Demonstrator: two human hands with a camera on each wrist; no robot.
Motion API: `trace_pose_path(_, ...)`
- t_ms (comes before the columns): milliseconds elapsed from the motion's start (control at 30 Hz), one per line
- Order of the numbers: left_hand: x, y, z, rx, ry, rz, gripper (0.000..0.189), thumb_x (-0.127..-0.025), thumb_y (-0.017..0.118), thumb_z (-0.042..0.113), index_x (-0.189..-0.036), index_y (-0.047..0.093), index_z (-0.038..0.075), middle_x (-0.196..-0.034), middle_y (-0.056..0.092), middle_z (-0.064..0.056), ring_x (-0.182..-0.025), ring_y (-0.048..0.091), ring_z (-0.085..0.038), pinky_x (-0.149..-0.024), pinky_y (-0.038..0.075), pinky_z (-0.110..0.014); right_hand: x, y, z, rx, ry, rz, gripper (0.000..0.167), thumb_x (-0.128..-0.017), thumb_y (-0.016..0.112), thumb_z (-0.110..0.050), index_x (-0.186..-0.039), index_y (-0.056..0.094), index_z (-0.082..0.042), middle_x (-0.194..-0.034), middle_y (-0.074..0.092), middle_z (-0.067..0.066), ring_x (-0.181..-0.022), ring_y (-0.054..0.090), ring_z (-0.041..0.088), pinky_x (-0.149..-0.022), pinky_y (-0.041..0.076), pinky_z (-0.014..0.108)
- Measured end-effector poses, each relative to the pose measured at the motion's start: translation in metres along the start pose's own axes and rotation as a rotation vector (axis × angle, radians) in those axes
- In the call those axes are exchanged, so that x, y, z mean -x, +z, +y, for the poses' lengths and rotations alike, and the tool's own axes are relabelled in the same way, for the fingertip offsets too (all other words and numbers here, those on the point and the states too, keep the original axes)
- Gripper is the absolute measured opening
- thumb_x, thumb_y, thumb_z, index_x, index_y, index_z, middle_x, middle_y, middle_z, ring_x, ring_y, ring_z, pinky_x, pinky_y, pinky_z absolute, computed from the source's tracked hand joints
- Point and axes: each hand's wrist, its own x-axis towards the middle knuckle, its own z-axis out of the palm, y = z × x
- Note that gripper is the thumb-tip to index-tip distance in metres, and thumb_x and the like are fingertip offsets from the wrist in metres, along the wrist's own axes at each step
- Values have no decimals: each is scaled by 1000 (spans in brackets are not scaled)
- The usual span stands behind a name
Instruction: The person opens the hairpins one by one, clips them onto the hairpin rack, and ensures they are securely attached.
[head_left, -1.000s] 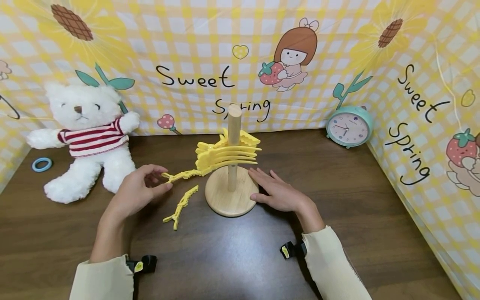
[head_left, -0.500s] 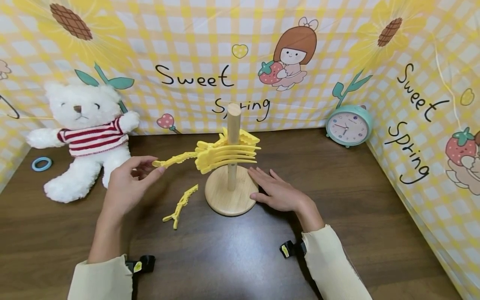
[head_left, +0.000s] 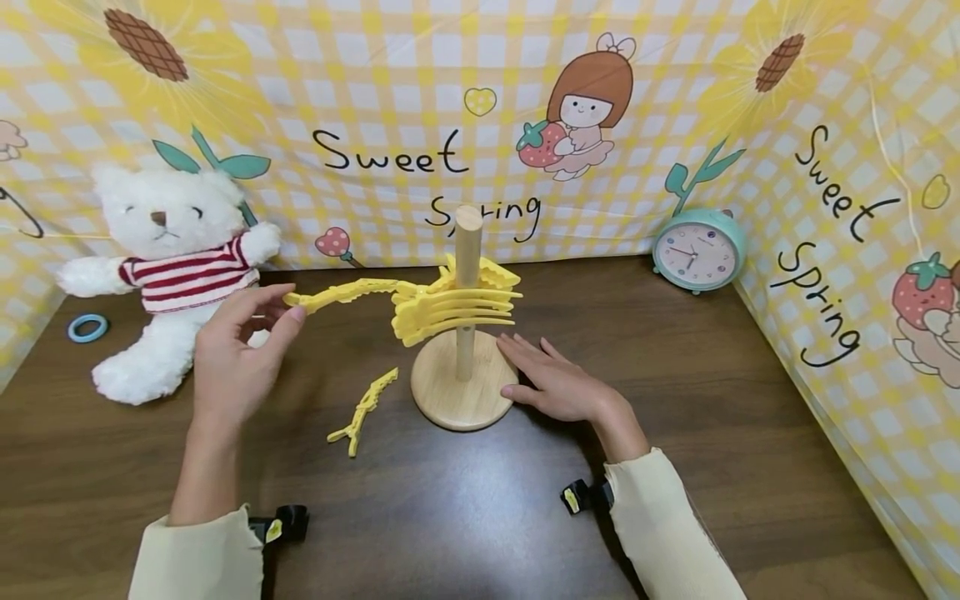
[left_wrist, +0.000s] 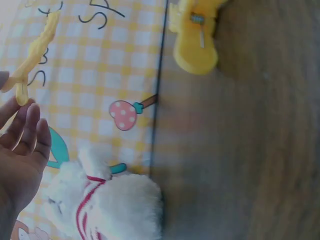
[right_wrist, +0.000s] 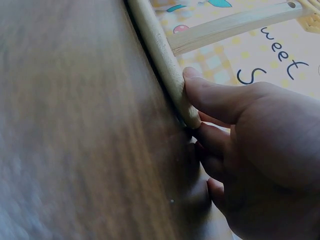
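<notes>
The left hand (head_left: 236,357) pinches a long yellow plastic clip (head_left: 341,293), its jagged length beyond the fingertips; the right hand (head_left: 557,386), fingers straight, touches a round, pale wooden base (head_left: 442,392).

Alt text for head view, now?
A person's left hand pinches a yellow clip near a cluster of yellow clips on a wooden stand; the right hand rests against its round base. Another yellow clip lies on the table, with a white teddy bear and blue ring at left, teal alarm clock at right.
</notes>
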Motion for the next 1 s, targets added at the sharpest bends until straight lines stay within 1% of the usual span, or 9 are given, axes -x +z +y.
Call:
trace_pose_path(133,-3,2,5,21,67,17,27,-92,70,-1,-119,72,-2,-99,64,1,-90,58,-8,-80,47,-16,1,-1,1,0,-5,5,72,-107,53,-33,-162,16,-7,-168,16,9,-155,8,22,-123,-3,44)
trace_pose_path(300,-6,4,11,61,113,54,27,-95,66,-3,-122,70,-6,-105,63,7,-95,58,-9,-81,47,-16,0,1,2,-8,1,-3,72,-107,53,-34,-163,15,-9,-168,15,7,-155,7,21,-123,-4,43)
trace_pose_path(400,-7,5,16,58,149,93,27,-97,64,-1,-123,69,-7,-110,62,8,-97,57,-8,-82,45,-16,0,2,3,-6,4,-2,72,-106,53,-35,-163,15,-10,-168,15,7,-155,7,20,-123,-4,43)
trace_pose_path(467,-8,6,20,36,173,110,28,-99,63,2,-125,69,-6,-113,62,7,-98,56,-6,-83,43,-16,0,2,3,-5,3,0,73,-106,54,-35,-163,15,-10,-168,15,7,-154,7,19,-123,-4,42)
trace_pose_path(533,-8,6,26,24,187,119,28,-101,62,5,-126,68,-6,-116,63,3,-100,56,-6,-83,42,-16,0,3,3,-7,2,3,73,-106,54,-35,-163,16,-10,-168,16,6,-154,7,18,-123,-4,42)
trace_pose_path(667,-9,6,37,44,187,118,30,-101,61,6,-128,66,-7,-118,62,3,-101,55,-11,-83,43,-19,0,2,2,-10,1,6,73,-106,55,-35,-163,16,-11,-168,16,6,-154,7,18,-123,-3,42)
trace_pose_path(767,-10,8,44,111,187,119,29,-100,60,1,-126,64,-11,-116,60,6,-101,55,-15,-85,45,-21,0,2,2,-11,0,7,73,-106,55,-35,-163,17,-11,-168,16,6,-154,7,18,-123,-4,42)
trace_pose_path(867,-11,10,50,208,204,116,28,-97,62,-4,-124,63,-14,-114,60,1,-102,56,-20,-88,47,-23,0,2,2,-14,2,8,73,-106,55,-35,-163,17,-11,-168,17,6,-154,7,18,-123,-4,41)
trace_pose_path(1000,-11,13,57,436,214,128,28,-92,67,-8,-119,64,-15,-112,61,-13,-102,56,-25,-92,48,-26,-1,1,2,-22,2,11,73,-105,55,-35,-163,18,-11,-168,17,6,-154,7,18,-123,-4,42)
